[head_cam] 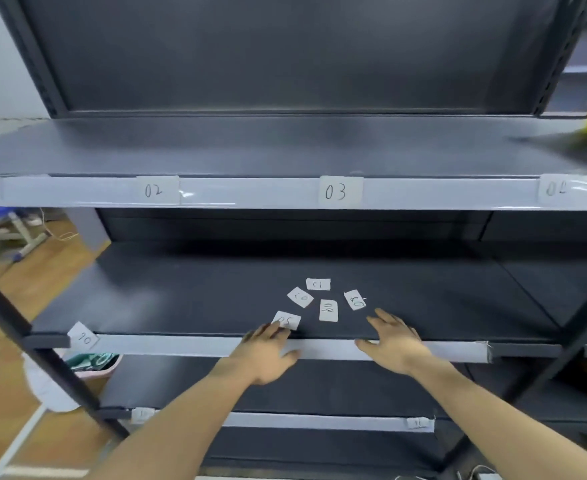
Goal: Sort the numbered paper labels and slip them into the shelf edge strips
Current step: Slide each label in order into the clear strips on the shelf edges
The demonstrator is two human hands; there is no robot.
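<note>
Five small white paper labels [328,310] lie scattered on the dark grey metal shelf [181,289], near its pale grey edge strip [181,344], presumably within reach for sorting. The 05 label [287,320] is touched by the straight-fingered left hand [268,348]. The right hand [394,336] is spread, nothing held.

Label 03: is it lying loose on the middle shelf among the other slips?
No; label 03 sits in the upper shelf's edge strip, right of label 02.
</note>
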